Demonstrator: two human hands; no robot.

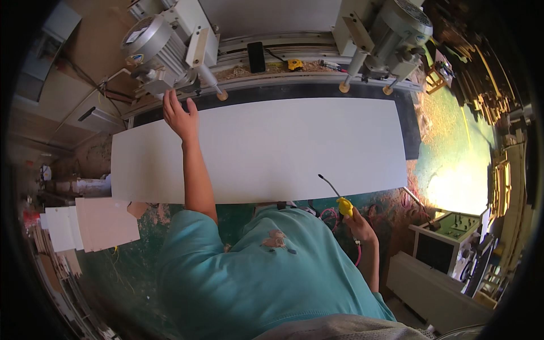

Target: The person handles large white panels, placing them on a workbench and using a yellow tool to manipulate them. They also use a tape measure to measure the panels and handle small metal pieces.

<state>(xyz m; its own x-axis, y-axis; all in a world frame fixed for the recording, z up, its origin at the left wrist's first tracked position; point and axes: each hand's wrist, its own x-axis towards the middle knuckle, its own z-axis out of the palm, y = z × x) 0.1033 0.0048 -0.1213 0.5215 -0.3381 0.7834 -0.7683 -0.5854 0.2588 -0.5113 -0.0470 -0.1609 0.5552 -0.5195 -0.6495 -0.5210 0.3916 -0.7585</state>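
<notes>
A long white board (272,147) lies flat across a machine bed. My left hand (180,116) reaches over it with fingers spread, resting at the board's far left edge beside a pressing rod with a round foot (214,85). My right hand (360,226) stays near my body below the board's near edge. It grips a yellow-handled air blow gun (342,203) whose thin nozzle points up over the board. A red hose hangs from the gun.
Two grey motor units (156,45) (396,28) stand behind the board. A stack of pale panels (90,224) lies at the left. A green control box (453,226) stands at the right. Sawdust covers the floor (447,119) at the right.
</notes>
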